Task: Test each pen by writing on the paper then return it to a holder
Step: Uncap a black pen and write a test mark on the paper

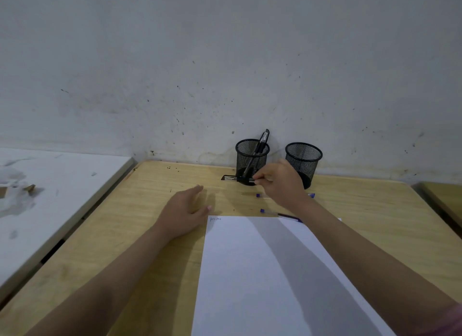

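Paper [262, 273] lies nearest, and beyond it the right hand [280, 185] pinches a black pen [246, 179] crosswise, below the left holder [252, 160] rim (left hand [185, 210] flat, fingers loosely spread).

Arrangement of items on the worktop [375, 223].
Two holders stand at the far edge, the left holder [252, 160] containing pens; the paper [262, 280] lies at the near edge; two loose pens [280, 214] lie between.

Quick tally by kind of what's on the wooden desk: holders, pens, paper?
Mesh holders: 2, left and right
Pens: 4, one in the left holder, one black in the right hand, two blue-capped lying loose
Paper sheets: 1
Total: 7
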`<state>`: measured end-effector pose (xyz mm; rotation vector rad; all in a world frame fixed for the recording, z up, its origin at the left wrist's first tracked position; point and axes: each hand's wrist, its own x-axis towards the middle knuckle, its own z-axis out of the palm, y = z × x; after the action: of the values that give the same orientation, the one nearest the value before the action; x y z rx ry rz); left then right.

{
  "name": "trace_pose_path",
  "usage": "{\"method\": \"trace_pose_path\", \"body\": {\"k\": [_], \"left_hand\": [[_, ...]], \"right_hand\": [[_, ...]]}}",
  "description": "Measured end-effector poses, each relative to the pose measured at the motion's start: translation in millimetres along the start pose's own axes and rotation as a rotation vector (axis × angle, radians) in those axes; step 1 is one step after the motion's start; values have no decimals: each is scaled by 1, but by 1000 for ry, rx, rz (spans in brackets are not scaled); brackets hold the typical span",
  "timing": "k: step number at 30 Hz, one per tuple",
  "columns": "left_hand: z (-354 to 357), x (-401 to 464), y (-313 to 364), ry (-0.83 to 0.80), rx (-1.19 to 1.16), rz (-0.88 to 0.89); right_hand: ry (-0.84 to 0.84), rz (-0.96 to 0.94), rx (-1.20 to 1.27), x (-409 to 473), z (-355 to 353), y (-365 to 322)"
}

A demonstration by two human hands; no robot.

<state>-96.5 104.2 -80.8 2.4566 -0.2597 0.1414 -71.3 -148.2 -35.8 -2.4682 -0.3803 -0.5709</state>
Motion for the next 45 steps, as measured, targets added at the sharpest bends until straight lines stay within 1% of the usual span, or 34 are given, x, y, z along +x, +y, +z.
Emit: {"method": "trace_pose_path", "body": {"k": [2, 4, 7, 10, 11, 13, 15, 16, 17, 18, 21, 22, 24, 26, 28, 30, 33, 37, 41, 43, 45], "left_hand": [[1, -4, 17, 98, -210, 4], [2, -6, 36, 164, -350, 42], [3, -6, 61, 216, -475, 55], [1, -9, 79, 284, -527, 43], [-1, -11, 82, 302, -537, 42], [-4, -15, 88, 335, -585, 34], [-9, -19, 92, 371, -648, 20], [-10, -21, 94, 388, -678, 12], [-12, -24, 97, 402, -705, 6], [-13, -26, 99, 409, -727, 5], [-16, -31, 104, 395, -760, 30], [-16, -33, 105, 382, -766, 42], [-17, -35, 106, 346, -775, 64], [-18, -38, 106, 319, -778, 80], [-19, -39, 103, 297, -807, 80], [-23, -38, 98, 263, -840, 82], [-26, -36, 91, 220, -819, 91], [-28, -32, 86, 157, -829, 99], [-28, -27, 88, 48, -861, 66], [-33, -22, 75, 90, -861, -12], [-46, -21, 47, 196, -838, -114]], "right_hand": [[36, -44, 8, -5, -8, -6], [48, -90, 2, -10, -13, -11], [44, -155, -7, -16, -18, -16], [74, -198, -25, -23, -23, -21], [122, -214, -45, -26, -24, -21], [296, -214, -84, -34, -24, -25], [480, -157, -5, -46, -21, -33], [524, -111, 85, -54, -18, -39], [524, -48, 200, -61, -14, -47], [485, 42, 333, -67, -11, -55], [277, 382, 722, -74, -7, -75], [225, 457, 839, -74, -7, -79], [173, 539, 1007, -69, -9, -88], [166, 580, 1076, -65, -11, -94], [187, 573, 1066, -64, -11, -98], [218, 524, 1021, -66, -9, -100], [286, 462, 939, -71, -1, -103], [414, 453, 882, -77, 6, -107], [490, 441, 857, -80, 12, -111], [602, 396, 862, -80, 4, -107], [716, 356, 862, -76, -12, -92]]}}
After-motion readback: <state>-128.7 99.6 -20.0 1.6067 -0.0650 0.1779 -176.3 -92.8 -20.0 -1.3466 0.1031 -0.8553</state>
